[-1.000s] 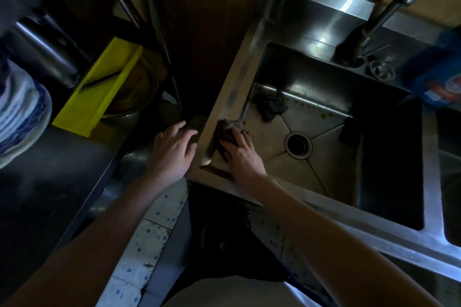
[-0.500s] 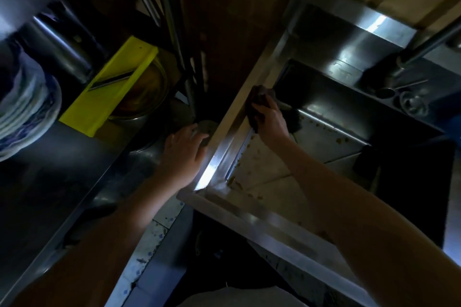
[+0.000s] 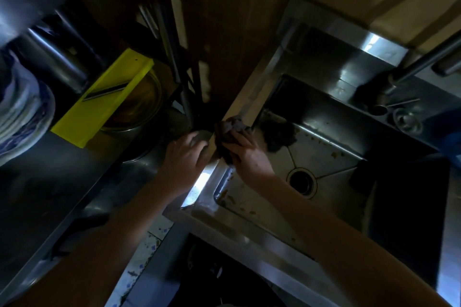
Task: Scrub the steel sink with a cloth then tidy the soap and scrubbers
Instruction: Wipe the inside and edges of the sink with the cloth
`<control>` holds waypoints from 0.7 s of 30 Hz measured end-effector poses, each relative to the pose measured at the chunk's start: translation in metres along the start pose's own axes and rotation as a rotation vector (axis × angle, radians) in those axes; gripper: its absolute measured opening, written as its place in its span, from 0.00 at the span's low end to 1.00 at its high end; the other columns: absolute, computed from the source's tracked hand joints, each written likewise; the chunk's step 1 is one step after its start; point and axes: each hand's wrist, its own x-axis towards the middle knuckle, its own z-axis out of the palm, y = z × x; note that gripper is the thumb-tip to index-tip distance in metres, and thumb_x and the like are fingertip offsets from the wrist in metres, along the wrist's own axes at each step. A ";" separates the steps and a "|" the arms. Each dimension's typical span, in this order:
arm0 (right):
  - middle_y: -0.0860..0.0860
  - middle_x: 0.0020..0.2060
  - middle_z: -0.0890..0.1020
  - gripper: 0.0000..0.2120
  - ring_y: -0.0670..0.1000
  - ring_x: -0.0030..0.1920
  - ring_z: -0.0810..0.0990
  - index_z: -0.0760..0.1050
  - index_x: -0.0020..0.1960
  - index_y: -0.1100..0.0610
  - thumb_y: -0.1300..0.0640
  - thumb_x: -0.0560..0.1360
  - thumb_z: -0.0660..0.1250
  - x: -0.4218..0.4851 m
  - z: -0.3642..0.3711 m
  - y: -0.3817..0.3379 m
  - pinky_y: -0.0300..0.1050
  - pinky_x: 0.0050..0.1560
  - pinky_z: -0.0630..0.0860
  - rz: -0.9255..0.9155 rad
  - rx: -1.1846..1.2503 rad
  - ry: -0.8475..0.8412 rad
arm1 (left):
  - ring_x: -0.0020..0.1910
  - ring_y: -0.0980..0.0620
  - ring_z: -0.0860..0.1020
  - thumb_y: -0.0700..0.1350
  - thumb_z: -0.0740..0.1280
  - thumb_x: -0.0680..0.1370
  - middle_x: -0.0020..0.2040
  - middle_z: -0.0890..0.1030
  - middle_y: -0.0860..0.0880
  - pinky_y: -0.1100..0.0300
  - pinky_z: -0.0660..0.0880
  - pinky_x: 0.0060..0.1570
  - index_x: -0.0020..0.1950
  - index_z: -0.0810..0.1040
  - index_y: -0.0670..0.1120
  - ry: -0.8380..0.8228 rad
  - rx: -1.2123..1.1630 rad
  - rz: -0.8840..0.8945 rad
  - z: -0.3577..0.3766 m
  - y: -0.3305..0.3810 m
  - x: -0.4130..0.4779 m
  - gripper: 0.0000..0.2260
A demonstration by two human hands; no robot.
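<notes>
As the right hand grips one cloth, one drain shows.

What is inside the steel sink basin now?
A dark crumpled clump near the far-left corner, a round drain hole, brown specks and a dark block at the right. The right hand with its dark cloth covers the left edge.

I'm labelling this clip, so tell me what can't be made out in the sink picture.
Head view:
- Rounded thing under the left hand: covered by it; grip unclear.
- Dark clump in the sink: too shadowed to identify.
- Blue object: blurred, cut by the right edge.
- Cloth: partly hidden under the right hand.
</notes>
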 end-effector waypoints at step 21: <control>0.53 0.68 0.70 0.18 0.57 0.69 0.67 0.70 0.68 0.52 0.57 0.79 0.61 0.151 -0.068 0.094 0.55 0.66 0.70 0.457 0.096 0.226 | 0.67 0.43 0.68 0.45 0.63 0.78 0.68 0.69 0.42 0.44 0.63 0.65 0.62 0.75 0.46 0.049 0.010 0.021 0.003 0.012 0.055 0.14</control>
